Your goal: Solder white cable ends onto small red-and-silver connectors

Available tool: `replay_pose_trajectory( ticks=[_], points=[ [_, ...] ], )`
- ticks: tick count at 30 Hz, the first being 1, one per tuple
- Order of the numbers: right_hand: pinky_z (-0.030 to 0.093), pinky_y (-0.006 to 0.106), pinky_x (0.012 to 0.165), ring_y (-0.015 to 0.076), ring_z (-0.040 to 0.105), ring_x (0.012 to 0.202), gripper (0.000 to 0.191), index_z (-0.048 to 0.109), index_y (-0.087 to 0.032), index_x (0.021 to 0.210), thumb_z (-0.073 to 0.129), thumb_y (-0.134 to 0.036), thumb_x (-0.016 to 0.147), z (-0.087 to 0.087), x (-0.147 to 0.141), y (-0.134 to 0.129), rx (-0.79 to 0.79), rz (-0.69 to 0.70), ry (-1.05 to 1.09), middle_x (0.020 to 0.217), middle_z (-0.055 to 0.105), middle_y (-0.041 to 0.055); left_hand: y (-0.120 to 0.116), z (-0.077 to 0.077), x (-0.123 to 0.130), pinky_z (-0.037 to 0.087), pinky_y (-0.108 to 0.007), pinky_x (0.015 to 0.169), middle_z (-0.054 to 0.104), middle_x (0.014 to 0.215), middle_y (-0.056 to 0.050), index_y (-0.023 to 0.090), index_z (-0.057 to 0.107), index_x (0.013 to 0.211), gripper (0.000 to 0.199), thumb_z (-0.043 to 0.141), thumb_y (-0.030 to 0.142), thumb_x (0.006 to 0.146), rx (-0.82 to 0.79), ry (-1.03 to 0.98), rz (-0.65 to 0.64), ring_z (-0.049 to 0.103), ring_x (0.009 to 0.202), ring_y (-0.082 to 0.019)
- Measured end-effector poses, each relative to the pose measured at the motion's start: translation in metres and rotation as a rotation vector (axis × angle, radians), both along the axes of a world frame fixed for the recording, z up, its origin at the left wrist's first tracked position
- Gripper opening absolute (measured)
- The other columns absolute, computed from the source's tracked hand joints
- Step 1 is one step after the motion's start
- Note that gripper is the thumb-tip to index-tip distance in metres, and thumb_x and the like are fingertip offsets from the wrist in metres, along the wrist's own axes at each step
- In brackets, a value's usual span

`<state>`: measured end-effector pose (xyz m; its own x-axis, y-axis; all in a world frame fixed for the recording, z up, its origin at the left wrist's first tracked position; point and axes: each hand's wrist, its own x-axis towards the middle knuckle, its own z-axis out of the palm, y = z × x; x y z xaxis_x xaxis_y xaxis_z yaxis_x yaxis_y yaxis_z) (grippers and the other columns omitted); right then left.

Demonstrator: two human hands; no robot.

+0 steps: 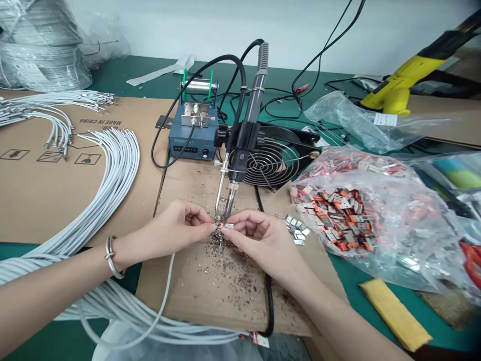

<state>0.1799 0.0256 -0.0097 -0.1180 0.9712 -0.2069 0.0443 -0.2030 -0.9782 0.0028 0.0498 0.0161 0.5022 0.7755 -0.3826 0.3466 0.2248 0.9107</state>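
My left hand (188,225) pinches the end of a white cable (168,286), which hangs down from it and loops toward the bundle below. Facing it, my right hand (259,238) holds a small orange-and-metal connector (228,226) between thumb and finger. Cable end and connector meet just under the tip of a soldering iron (240,155) fixed in a stand. A thin metal solder guide tube (221,188) comes down beside the tip. Fingers partly hide the joint, so I cannot tell whether it is soldered. Solder bits lie scattered on the cardboard (188,296) beneath.
Behind stand a blue solder feeder (193,138) and a black fan (270,160). To the right are a bag of orange connectors (345,220), loose metal pieces (298,228) and a yellow sponge (394,313). White cable bundles (120,155) lie left; a yellow heat gun (406,80) rests back right.
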Motion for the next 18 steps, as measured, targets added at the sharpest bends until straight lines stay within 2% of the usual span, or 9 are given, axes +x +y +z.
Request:
replay_pose_trajectory(
  ticks=[6,11,18],
  points=[
    [0.036,0.017,0.040,0.0060,0.047,0.045,0.016,0.062,-0.015,0.073,0.070,-0.025,0.064,0.0043,0.0012,-0.0002,-0.018,0.031,0.036,0.056,0.061,-0.0005,0.0002,-0.0018,0.0003,0.025,-0.014,0.035,0.046,0.052,0.006,0.013,0.059,0.075,0.017,0.055,0.029,0.078,0.002,-0.009,-0.002,0.033,0.040,-0.004],
    [0.036,0.016,0.040,0.0059,0.048,0.045,0.014,0.065,-0.017,0.080,0.068,-0.023,0.068,0.0063,0.0066,0.0004,-0.051,0.100,0.143,0.064,0.067,0.0017,0.0009,0.0029,0.0008,0.025,-0.014,0.034,0.046,0.051,0.006,0.013,0.059,0.074,0.016,0.056,0.028,0.078,-0.018,0.007,0.006,0.033,0.038,-0.004],
    [0.032,0.018,0.040,0.0069,0.046,0.045,0.014,0.067,-0.018,0.079,0.070,-0.026,0.069,0.0089,0.0091,0.0001,-0.067,0.111,0.185,0.063,0.067,0.0018,-0.0019,0.0079,0.0016,0.028,-0.013,0.032,0.045,0.049,0.007,0.013,0.057,0.072,0.016,0.055,0.027,0.078,-0.027,0.015,0.012,0.036,0.035,-0.003]
  ],
)
